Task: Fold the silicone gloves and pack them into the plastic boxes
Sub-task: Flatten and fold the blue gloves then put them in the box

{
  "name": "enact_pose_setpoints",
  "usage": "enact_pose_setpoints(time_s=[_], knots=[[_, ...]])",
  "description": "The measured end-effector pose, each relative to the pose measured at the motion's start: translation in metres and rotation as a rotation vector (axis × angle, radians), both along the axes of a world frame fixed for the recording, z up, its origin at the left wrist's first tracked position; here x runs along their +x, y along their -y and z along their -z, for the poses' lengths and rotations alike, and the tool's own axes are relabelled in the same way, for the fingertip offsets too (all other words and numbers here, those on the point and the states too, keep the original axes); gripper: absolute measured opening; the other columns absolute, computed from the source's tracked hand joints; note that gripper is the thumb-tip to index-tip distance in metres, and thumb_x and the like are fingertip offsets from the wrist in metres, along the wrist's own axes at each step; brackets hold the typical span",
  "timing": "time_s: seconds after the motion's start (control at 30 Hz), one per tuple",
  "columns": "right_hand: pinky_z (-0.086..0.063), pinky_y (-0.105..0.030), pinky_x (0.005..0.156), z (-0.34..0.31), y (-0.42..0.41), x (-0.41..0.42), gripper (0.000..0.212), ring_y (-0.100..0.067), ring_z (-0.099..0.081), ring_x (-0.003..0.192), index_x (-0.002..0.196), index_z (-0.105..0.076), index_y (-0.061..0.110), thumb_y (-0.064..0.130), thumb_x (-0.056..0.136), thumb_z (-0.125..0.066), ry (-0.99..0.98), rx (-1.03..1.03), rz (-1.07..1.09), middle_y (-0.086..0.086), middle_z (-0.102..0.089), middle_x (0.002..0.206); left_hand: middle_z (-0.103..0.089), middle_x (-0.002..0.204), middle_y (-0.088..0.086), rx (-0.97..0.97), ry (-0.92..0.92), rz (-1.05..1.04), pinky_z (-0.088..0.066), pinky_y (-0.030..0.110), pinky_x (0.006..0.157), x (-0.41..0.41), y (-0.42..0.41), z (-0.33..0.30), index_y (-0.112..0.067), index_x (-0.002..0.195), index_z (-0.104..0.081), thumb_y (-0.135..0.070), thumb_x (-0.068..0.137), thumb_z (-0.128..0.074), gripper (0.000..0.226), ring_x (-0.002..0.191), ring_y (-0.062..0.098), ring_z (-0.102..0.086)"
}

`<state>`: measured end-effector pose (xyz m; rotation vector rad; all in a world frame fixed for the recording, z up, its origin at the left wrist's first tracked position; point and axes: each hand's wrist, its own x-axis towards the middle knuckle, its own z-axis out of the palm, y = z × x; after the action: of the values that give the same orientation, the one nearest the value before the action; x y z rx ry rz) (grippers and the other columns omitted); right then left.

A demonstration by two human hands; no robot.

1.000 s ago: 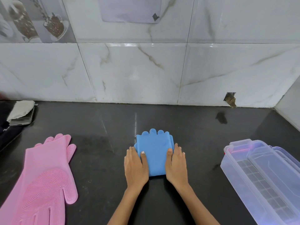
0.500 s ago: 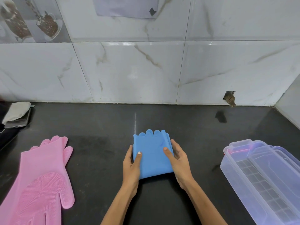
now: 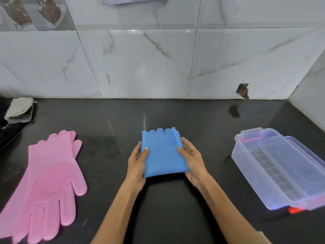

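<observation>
Hands [image 3: 137, 164] gripping folded blue glove [image 3: 163, 154], pink gloves [image 3: 47, 176] left, plastic box [image 3: 281, 166] right

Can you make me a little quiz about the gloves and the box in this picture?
1. True or false: the pink glove is folded up.
2. Which hand touches the blue glove? A) only the left hand B) only the right hand C) both
3. Fill in: the plastic box stands on the person's ____ side.

Key:
1. False. It lies flat and spread out on the dark counter.
2. C. Each hand pinches one side of the folded glove.
3. Right.
</observation>
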<state>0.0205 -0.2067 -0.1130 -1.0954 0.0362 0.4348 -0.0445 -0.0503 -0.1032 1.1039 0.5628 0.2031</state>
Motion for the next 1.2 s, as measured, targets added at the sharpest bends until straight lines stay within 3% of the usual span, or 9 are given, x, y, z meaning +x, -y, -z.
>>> enact_pose_setpoints(time_s=[0.13,0.43,0.6,0.7,0.77,0.87,1.0,1.1,1.2], knots=[[-0.054,-0.039,0.091,-0.007,0.004,-0.007,0.037,-0.02,-0.068,0.104,0.122,-0.059,0.02,0.004,0.088,-0.061,-0.006,0.041,0.003,0.003,-0.071,0.113,-0.062,0.128,0.001,-0.056,0.044,0.008,-0.053,0.046,0.091,-0.008,0.0,-0.002,-0.026,0.137,-0.047,-0.02,0.092,-0.06,0.047,0.111,0.024,-0.063],[-0.056,-0.039,0.088,-0.052,0.045,-0.014,0.044,-0.022,-0.067,0.104,0.127,-0.055,0.018,0.005,0.086,-0.064,0.13,0.046,0.121,0.004,-0.068,0.116,-0.061,0.13,0.003,-0.055,0.22,0.054,-0.06,0.042,0.077,-0.005,0.039,-0.047,-0.026,0.141,-0.042,-0.015,0.092,-0.059,0.053,0.106,0.024,-0.066],[-0.056,-0.026,0.084,-0.093,0.107,-0.008,0.044,-0.011,-0.066,0.099,0.13,-0.051,0.017,0.004,0.089,-0.06,0.25,-0.019,0.263,0.008,-0.065,0.114,-0.057,0.136,0.003,-0.07,0.315,0.213,-0.049,0.05,0.098,0.019,0.098,-0.088,-0.022,0.142,-0.041,-0.014,0.095,-0.054,0.049,0.118,0.025,-0.06],[-0.056,-0.03,0.085,-0.116,0.158,0.0,0.042,-0.019,-0.066,0.099,0.129,-0.054,0.014,0.003,0.089,-0.06,0.253,-0.041,0.324,-0.003,-0.064,0.121,-0.057,0.136,0.006,-0.08,0.385,0.271,-0.048,0.049,0.099,0.036,0.149,-0.105,-0.017,0.14,-0.043,-0.009,0.097,-0.051,0.045,0.12,0.027,-0.058],[-0.059,-0.029,0.076,-0.13,0.195,0.004,0.033,-0.018,-0.071,0.088,0.117,-0.061,0.017,0.001,0.089,-0.058,0.257,-0.038,0.312,-0.004,-0.071,0.11,-0.058,0.134,0.007,-0.099,0.416,0.28,-0.049,0.048,0.099,0.045,0.188,-0.108,-0.013,0.137,-0.046,-0.008,0.097,-0.05,0.041,0.118,0.027,-0.059],[-0.059,-0.027,0.068,-0.138,0.243,0.008,0.03,-0.015,-0.073,0.081,0.11,-0.063,0.022,0.001,0.089,-0.056,0.217,-0.128,0.271,0.0,-0.074,0.101,-0.052,0.14,0.01,-0.13,0.354,0.259,-0.045,0.051,0.103,0.047,0.242,-0.101,-0.012,0.141,-0.042,-0.009,0.097,-0.049,0.045,0.121,0.03,-0.056],[-0.058,-0.027,0.067,-0.122,0.28,0.009,0.046,-0.018,-0.072,0.085,0.131,-0.052,0.018,0.004,0.089,-0.059,0.107,-0.288,0.259,-0.004,-0.069,0.113,-0.054,0.135,0.002,-0.166,0.21,0.244,-0.048,0.047,0.101,0.038,0.282,-0.079,-0.025,0.141,-0.041,-0.016,0.098,-0.049,0.045,0.116,0.026,-0.059],[-0.058,-0.029,0.067,-0.106,0.287,0.008,0.049,-0.019,-0.072,0.088,0.133,-0.052,0.019,0.007,0.087,-0.062,0.074,-0.286,0.247,-0.005,-0.069,0.115,-0.056,0.122,-0.005,-0.116,0.18,0.26,-0.053,0.039,0.09,0.036,0.283,-0.073,-0.034,0.138,-0.042,-0.021,0.097,-0.05,0.043,0.107,0.02,-0.061],[-0.058,-0.031,0.067,-0.099,0.279,0.005,0.047,-0.02,-0.072,0.088,0.131,-0.054,0.017,0.006,0.086,-0.063,0.074,-0.241,0.24,-0.006,-0.069,0.115,-0.056,0.121,-0.003,-0.04,0.181,0.266,-0.054,0.041,0.091,0.037,0.27,-0.073,-0.033,0.137,-0.043,-0.022,0.096,-0.052,0.043,0.106,0.02,-0.062]])
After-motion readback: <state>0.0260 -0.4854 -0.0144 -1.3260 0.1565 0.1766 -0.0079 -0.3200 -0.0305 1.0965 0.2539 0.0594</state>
